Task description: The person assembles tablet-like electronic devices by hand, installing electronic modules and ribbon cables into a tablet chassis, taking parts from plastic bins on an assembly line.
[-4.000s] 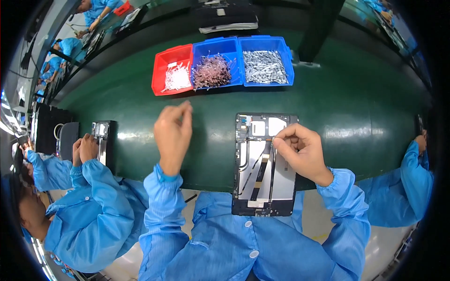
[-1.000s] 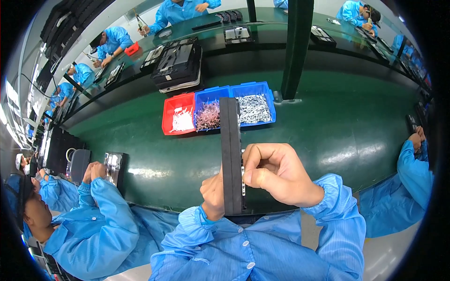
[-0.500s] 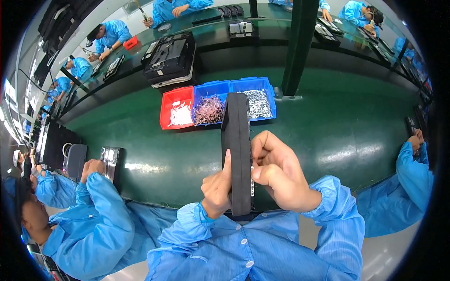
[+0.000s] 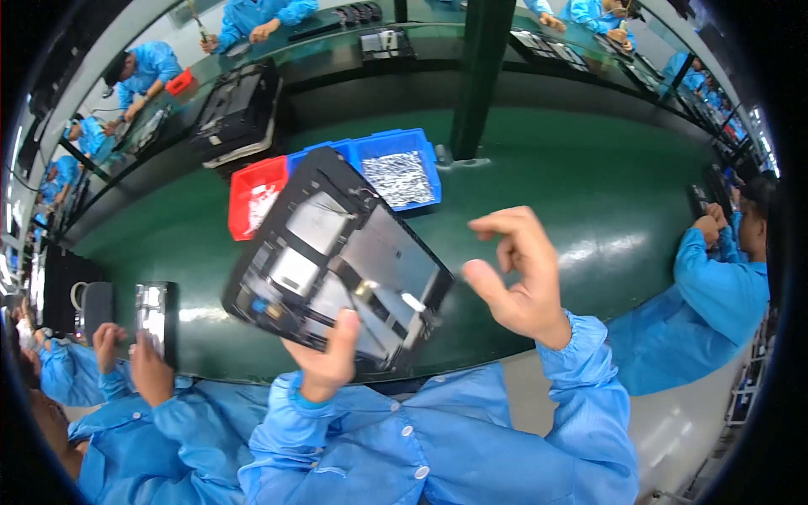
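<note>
My left hand (image 4: 326, 360) grips the lower edge of a black tablet-like device (image 4: 370, 290), thumb over its inner side. The device is tilted above the table, its open face toward me, showing silver plates, dark strips and a small white piece near the lower right corner. My right hand (image 4: 528, 282) hovers off the device's right side, holding nothing, thumb and forefinger apart. Behind the device stand a red bin (image 4: 238, 202) of small white parts and a blue bin (image 4: 436, 172) of small silvery-white parts. The device hides most of the blue bin between them.
A stack of black housings (image 4: 236, 109) stands behind the bins. A dark green post (image 4: 481, 84) rises from the green table (image 4: 581, 194). At left, a co-worker's hands (image 4: 147, 366) are by another device (image 4: 156, 316); another person (image 4: 715, 286) sits at right.
The device has turned from edge-on to showing its inner face and has shifted left. My right hand has come away from it and its fingers have spread. The whole view has shifted.
</note>
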### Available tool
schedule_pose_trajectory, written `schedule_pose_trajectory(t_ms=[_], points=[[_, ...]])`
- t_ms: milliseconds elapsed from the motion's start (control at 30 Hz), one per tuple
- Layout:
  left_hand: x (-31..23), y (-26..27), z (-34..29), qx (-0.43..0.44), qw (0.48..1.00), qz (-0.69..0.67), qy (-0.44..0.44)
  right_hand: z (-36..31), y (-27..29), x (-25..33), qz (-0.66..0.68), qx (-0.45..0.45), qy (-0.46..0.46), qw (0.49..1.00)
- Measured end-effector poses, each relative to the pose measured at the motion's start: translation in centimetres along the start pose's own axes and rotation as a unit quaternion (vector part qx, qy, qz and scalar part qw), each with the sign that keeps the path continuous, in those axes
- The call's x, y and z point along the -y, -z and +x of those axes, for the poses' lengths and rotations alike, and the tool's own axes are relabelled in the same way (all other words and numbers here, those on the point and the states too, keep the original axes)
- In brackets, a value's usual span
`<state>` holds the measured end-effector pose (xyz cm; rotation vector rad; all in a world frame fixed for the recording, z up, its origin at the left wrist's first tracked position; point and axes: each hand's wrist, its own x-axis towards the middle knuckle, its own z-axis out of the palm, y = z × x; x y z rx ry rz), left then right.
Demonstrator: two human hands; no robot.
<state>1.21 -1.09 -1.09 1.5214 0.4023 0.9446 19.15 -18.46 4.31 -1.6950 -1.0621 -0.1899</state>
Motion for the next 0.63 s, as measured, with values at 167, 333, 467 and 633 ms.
schedule_pose_trajectory(t_ms=[167,333,467,633], points=[[-0.1,-1.3,2.0,0.063,0.941,-0.210,0.257,-5.7,1.8,-1.1,0.375,0.244,-0.424,0.787],[1.6,-2.5,3.3,0.277,0.898,-0.140,0.311,-11.0,4.9,-4.5,0.315,-0.039,-0.464,0.827],[4.5,-1.8,3.5,0.309,0.916,0.027,0.254,-10.9,10.1,-8.4,0.228,-0.180,-0.446,0.847],[5.8,-1.4,4.0,0.337,0.904,0.137,0.223,-11.2,19.0,-16.0,0.230,-0.178,-0.488,0.823]])
